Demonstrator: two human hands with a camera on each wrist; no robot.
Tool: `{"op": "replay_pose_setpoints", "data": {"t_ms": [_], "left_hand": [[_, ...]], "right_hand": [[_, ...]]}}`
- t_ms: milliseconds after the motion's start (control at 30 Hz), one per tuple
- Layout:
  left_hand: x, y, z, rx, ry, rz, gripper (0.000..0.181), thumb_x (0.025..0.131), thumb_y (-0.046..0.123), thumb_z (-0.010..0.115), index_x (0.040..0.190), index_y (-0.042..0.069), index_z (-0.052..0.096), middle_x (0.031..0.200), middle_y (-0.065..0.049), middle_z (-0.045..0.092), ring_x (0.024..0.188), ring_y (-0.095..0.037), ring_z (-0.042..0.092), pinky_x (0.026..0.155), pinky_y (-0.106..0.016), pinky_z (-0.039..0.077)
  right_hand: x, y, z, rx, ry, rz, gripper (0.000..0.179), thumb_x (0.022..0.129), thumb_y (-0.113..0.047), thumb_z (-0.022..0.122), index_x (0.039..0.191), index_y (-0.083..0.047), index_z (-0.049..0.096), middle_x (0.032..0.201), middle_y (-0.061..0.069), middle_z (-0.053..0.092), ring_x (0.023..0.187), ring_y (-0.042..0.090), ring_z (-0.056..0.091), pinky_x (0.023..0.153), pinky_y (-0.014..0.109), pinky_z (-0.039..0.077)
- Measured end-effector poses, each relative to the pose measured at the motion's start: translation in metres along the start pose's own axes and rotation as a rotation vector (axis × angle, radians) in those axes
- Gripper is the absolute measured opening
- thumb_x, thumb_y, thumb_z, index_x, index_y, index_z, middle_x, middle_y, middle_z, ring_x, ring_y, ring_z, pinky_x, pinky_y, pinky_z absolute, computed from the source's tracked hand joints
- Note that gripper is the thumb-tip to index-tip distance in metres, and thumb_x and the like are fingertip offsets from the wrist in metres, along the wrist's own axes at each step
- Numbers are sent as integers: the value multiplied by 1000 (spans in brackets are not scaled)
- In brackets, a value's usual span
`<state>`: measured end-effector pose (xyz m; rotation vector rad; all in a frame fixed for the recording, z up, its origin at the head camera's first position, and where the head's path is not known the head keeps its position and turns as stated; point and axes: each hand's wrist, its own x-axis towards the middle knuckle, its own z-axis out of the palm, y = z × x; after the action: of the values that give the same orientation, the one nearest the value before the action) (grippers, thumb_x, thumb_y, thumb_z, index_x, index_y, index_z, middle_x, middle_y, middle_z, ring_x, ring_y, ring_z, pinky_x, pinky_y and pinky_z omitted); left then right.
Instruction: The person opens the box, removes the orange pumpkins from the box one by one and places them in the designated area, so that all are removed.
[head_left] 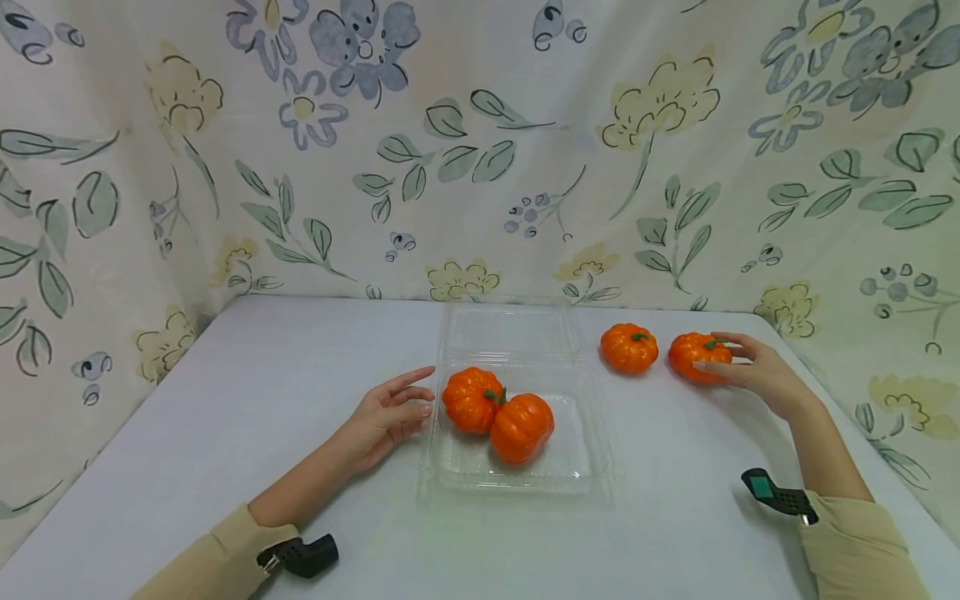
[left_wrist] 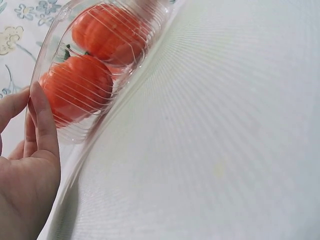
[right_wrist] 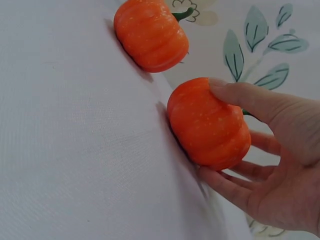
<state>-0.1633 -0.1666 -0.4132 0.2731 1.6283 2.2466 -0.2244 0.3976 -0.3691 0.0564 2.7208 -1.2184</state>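
Observation:
A clear plastic clamshell container point(head_left: 517, 483) lies with its lid folded back on the table. Two orange toy pumpkins with green stems sit in its base, a left one point(head_left: 471, 400) and a right one point(head_left: 522, 429). My left hand point(head_left: 386, 425) rests its fairly straight fingertips against the container's left side; the left wrist view shows fingers point(left_wrist: 46, 120) at its wall. At the far right, my right hand point(head_left: 765, 375) holds a third pumpkin point(right_wrist: 210, 125) between thumb and fingers, the pumpkin at table level. Another pumpkin point(head_left: 628, 348) sits just left of it.
The white-covered table point(head_left: 300, 358) extends around the container. A floral curtain point(head_left: 465, 167) hangs behind the table and at both sides. Dark devices are strapped at the left wrist point(head_left: 303, 557) and the right wrist point(head_left: 780, 497).

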Motion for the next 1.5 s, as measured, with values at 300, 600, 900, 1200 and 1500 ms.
{"op": "replay_pose_setpoints", "data": {"t_ms": [300, 600, 900, 1200, 1500], "left_hand": [[1, 0, -1, 7, 2, -3, 66, 102, -9, 58, 162, -4, 31, 110, -1, 64, 90, -7, 67, 85, -21, 61], [1, -1, -1, 4, -6, 3, 66, 102, -8, 58, 162, -4, 31, 110, -1, 64, 89, -7, 68, 85, -21, 61], [1, 0, -1, 4, -7, -1, 66, 102, -8, 58, 162, -4, 31, 110, -1, 65, 90, -7, 68, 85, -21, 61], [1, 0, 0, 5, -4, -7, 66, 102, -9, 57, 162, -4, 31, 110, 0, 65, 90, -7, 68, 85, -21, 61], [1, 0, -1, 5, -8, 0, 66, 102, -9, 57, 162, -5, 30, 110, 0, 65, 90, -7, 68, 85, -20, 61]], "right_hand": [[1, 3, -1, -15, -21, -5, 89, 105, -39, 65, 166, 2, 15, 160, 46, 15, 143, 62, 25, 114, 75, 36], [0, 2, -4, -29, -53, -13, 90, 104, -39, 66, 167, 0, 14, 161, 46, 13, 144, 64, 22, 112, 78, 34], [-4, -1, -8, -50, -43, -25, 89, 104, -37, 66, 166, 3, 15, 160, 45, 17, 142, 64, 27, 111, 76, 39], [-12, -11, -17, -104, -23, -6, 90, 104, -41, 65, 165, 3, 17, 161, 43, 22, 141, 65, 30, 108, 82, 34], [-21, -26, -25, -143, -12, -3, 88, 105, -43, 61, 165, 5, 17, 160, 44, 21, 141, 66, 26, 106, 84, 33]]}}
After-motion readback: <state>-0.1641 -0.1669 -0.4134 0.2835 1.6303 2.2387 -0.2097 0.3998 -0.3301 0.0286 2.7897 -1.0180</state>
